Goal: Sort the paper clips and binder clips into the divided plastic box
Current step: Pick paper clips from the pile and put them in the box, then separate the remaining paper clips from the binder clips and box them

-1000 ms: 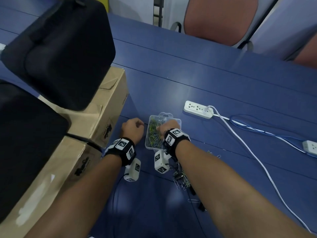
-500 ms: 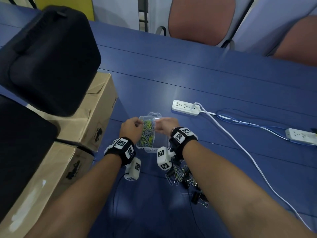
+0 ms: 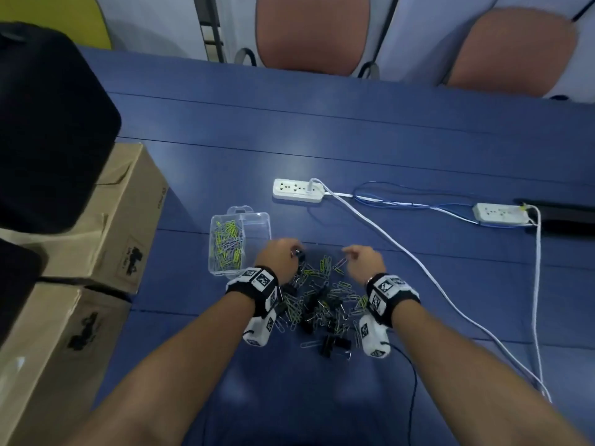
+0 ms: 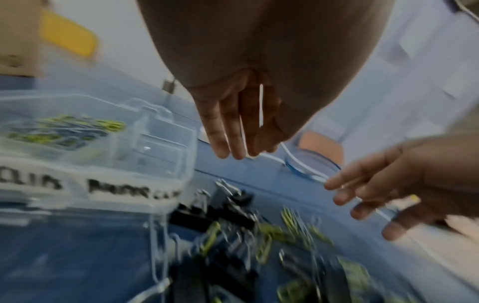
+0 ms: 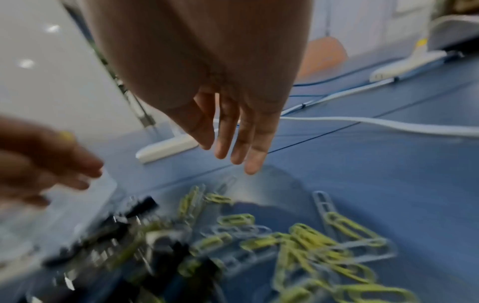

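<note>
Both hands hover over the mixed pile on the desk, just right of the divided plastic box. Our left hand and right hand hang with fingers loosely spread, empty, ready to pick; paper clips fill the box's left compartment.
</note>
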The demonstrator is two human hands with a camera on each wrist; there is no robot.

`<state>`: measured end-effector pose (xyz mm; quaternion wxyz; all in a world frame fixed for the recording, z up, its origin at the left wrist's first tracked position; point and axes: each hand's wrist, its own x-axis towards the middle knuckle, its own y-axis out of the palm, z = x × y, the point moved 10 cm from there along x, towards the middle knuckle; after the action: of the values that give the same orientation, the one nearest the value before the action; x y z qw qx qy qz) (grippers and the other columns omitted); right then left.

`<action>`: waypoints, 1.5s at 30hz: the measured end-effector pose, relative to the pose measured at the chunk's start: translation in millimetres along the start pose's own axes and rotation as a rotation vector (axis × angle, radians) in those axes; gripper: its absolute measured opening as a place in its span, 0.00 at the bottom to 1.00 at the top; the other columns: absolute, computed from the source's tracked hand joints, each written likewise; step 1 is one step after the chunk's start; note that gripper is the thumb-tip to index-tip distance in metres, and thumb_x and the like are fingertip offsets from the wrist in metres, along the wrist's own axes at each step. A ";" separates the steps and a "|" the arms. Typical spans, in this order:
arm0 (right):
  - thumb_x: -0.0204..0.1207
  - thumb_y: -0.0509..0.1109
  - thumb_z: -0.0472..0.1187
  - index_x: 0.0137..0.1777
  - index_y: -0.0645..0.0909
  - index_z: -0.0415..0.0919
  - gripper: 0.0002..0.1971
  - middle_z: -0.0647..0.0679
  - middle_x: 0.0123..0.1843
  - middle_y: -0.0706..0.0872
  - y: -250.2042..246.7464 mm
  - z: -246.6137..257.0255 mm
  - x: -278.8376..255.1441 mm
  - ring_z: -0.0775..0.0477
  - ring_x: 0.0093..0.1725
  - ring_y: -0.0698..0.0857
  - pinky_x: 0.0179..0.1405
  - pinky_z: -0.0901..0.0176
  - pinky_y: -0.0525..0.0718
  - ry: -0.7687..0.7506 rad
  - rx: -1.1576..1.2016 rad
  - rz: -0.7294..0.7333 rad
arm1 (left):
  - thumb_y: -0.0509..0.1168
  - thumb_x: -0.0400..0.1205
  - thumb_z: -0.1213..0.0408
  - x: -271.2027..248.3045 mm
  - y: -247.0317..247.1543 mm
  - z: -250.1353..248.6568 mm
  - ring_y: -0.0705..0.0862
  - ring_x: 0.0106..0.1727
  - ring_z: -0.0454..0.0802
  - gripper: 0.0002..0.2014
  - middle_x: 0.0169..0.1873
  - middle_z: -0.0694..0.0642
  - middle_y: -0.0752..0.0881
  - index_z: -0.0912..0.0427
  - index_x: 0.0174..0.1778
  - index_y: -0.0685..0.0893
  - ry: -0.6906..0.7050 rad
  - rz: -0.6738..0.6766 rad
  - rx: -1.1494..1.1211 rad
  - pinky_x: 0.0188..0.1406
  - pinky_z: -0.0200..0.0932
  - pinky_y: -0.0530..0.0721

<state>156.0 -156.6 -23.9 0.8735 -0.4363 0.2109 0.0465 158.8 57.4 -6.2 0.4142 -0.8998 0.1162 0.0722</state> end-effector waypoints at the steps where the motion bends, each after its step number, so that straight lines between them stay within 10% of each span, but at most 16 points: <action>1: 0.77 0.61 0.32 0.68 0.82 0.46 0.21 0.41 0.68 0.84 8.9 -5.7 -5.1 0.38 0.63 0.83 0.58 0.54 0.82 -0.059 -0.113 0.057 | 0.60 0.77 0.75 -0.8 14.3 -9.5 0.85 0.56 0.61 0.17 0.56 0.61 0.88 0.57 0.57 0.88 0.034 0.062 0.059 0.57 0.54 0.85; 6: 0.79 0.56 0.41 0.84 0.47 0.59 0.36 0.53 0.87 0.46 70.5 -28.4 -38.8 0.40 0.84 0.49 0.78 0.32 0.62 -0.260 -0.510 0.343 | 0.60 0.83 0.59 -12.1 88.8 -10.3 0.53 0.85 0.60 0.33 0.85 0.58 0.56 0.45 0.85 0.57 0.119 0.392 0.512 0.81 0.63 0.58; 12: 0.79 0.58 0.40 0.85 0.50 0.52 0.35 0.50 0.87 0.47 71.9 -48.6 -51.4 0.41 0.85 0.48 0.81 0.30 0.55 -0.296 -0.480 0.300 | 0.48 0.86 0.42 -23.4 103.2 16.8 0.39 0.85 0.61 0.33 0.86 0.57 0.44 0.46 0.86 0.44 0.052 0.400 0.767 0.82 0.66 0.41; 17: 0.74 0.62 0.36 0.77 0.72 0.49 0.29 0.46 0.78 0.72 39.3 -55.5 -54.2 0.40 0.77 0.68 0.73 0.40 0.71 -0.428 -0.333 0.052 | 0.61 0.82 0.51 -29.5 101.6 -12.5 0.46 0.86 0.61 0.33 0.86 0.56 0.53 0.41 0.84 0.58 0.250 0.297 0.642 0.83 0.64 0.42; 22: 0.78 0.64 0.55 0.80 0.64 0.57 0.30 0.49 0.83 0.65 62.2 -53.0 -73.4 0.40 0.80 0.63 0.76 0.35 0.64 -0.543 -0.482 0.150 | 0.64 0.79 0.54 -41.0 113.5 -27.0 0.51 0.85 0.58 0.31 0.83 0.53 0.62 0.41 0.80 0.67 0.348 0.336 0.612 0.83 0.63 0.43; 25: 0.76 0.68 0.50 0.80 0.64 0.57 0.32 0.48 0.83 0.64 71.6 -55.2 -78.2 0.39 0.81 0.61 0.77 0.30 0.61 -0.517 -0.515 0.163 | 0.65 0.80 0.59 -42.3 106.4 -28.3 0.57 0.83 0.57 0.27 0.79 0.51 0.70 0.46 0.77 0.73 0.360 0.284 0.603 0.83 0.61 0.48; 34: 0.73 0.72 0.45 0.59 0.74 0.51 0.16 0.54 0.58 0.82 56.7 -51.6 -87.4 0.45 0.64 0.77 0.74 0.39 0.66 -0.468 -0.374 -0.007 | 0.68 0.73 0.67 -47.6 86.3 -13.6 0.77 0.53 0.54 0.06 0.43 0.48 0.85 0.52 0.42 0.83 0.352 0.140 0.565 0.60 0.47 0.71; 39: 0.76 0.71 0.43 0.54 0.75 0.55 0.10 0.63 0.42 0.79 38.0 -73.2 -91.8 0.52 0.48 0.81 0.67 0.53 0.67 -0.296 -0.062 -0.122 | 0.69 0.69 0.72 -55.9 82.3 -16.4 0.79 0.47 0.55 0.10 0.38 0.49 0.85 0.53 0.40 0.83 0.384 0.101 0.594 0.56 0.49 0.75; 45: 0.79 0.68 0.43 0.60 0.80 0.56 0.11 0.55 0.46 0.86 18.2 -128.0 -114.7 0.46 0.52 0.82 0.60 0.50 0.69 -0.120 0.006 -0.320 | 0.65 0.73 0.65 -94.3 103.7 -35.1 0.81 0.54 0.55 0.14 0.51 0.53 0.85 0.55 0.54 0.83 0.545 0.070 0.510 0.57 0.55 0.82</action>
<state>5.1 -233.7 -58.4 0.8821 -0.4581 0.0865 -0.0680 41.3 -20.6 -37.7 0.5763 -0.7494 0.2671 -0.1869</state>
